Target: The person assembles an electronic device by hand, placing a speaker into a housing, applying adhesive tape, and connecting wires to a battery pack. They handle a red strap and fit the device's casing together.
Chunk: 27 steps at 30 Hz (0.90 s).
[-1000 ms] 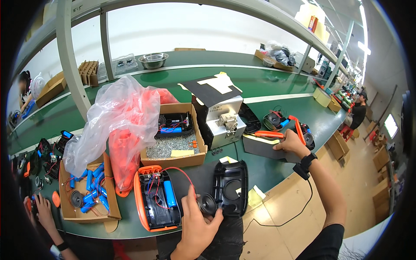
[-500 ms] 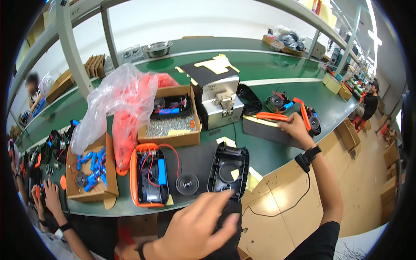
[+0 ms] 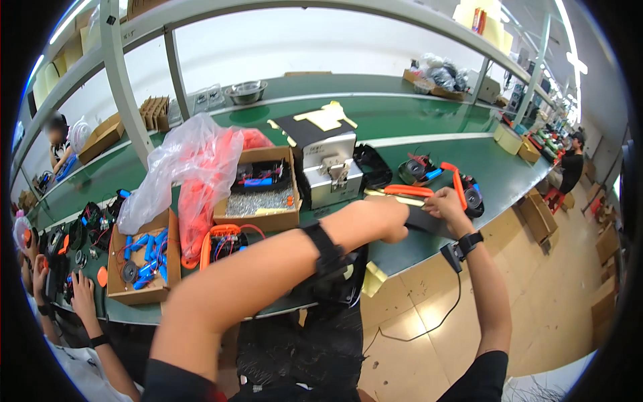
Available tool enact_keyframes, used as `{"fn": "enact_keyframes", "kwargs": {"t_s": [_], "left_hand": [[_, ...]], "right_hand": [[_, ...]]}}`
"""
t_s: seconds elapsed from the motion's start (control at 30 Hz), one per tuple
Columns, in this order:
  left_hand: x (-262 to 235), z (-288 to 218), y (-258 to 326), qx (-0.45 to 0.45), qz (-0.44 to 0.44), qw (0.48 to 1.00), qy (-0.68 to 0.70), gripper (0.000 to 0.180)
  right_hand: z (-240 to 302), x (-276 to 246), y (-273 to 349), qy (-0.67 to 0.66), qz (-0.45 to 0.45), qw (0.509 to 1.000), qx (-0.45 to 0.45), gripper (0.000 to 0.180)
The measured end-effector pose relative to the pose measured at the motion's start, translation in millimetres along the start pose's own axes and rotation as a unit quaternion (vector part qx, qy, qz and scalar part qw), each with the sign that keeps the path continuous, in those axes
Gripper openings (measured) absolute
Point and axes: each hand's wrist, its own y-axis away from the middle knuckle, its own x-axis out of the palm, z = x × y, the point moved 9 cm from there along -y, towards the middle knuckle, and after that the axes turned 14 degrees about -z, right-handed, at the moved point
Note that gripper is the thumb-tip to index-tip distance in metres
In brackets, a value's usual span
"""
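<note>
Both of my hands are over a dark, low box (image 3: 429, 222) at the right of the bench. My left hand (image 3: 383, 218) reaches across with its fingers curled down at the box's near left side; what they hold is hidden. My right hand (image 3: 447, 206) pinches at the box's top, beside the end of an orange strip (image 3: 410, 191); I cannot make out what is in the pinch. Another orange strip (image 3: 458, 182) stands just behind that hand. My left forearm partly covers an orange-rimmed casing (image 3: 218, 244) and a black casing half (image 3: 353, 278).
A metal fixture (image 3: 331, 171) stands mid-bench, next to a cardboard box (image 3: 268, 220) with small metal parts. Left are a plastic bag (image 3: 191, 157) and a box (image 3: 144, 296) of blue cells. A co-worker's hands (image 3: 84, 295) work at far left. A cable (image 3: 415, 335) hangs from my right wrist.
My left hand has moved from above the bench's near edge, rightward and away from me, to the dark box, closing from spread fingers. My right hand stays by the orange strip. The view has shifted slightly.
</note>
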Motion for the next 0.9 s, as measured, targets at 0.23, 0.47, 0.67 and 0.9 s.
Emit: {"fn": "enact_keyframes", "kwargs": {"t_s": [0.23,0.47,0.67,0.9], "left_hand": [[92.7,48.9,-47.9,-0.021,0.014,0.999,-0.043,0.063],[87.1,12.1,-43.6,-0.054,0.010,0.998,-0.035,0.062],[87.9,10.3,-37.4,-0.099,0.068,0.992,-0.037,0.066],[84.8,7.8,-35.5,-0.095,0.071,0.992,-0.042,0.066]], "right_hand": [[-2.6,1.8,5.0,0.012,-0.048,0.999,-0.020,0.026],[29.4,-5.4,10.1,0.190,-0.118,0.957,-0.185,0.032],[51.0,10.4,12.5,0.210,-0.129,0.944,-0.221,0.036],[72.7,21.9,3.2,0.152,-0.132,0.951,-0.236,0.040]]}}
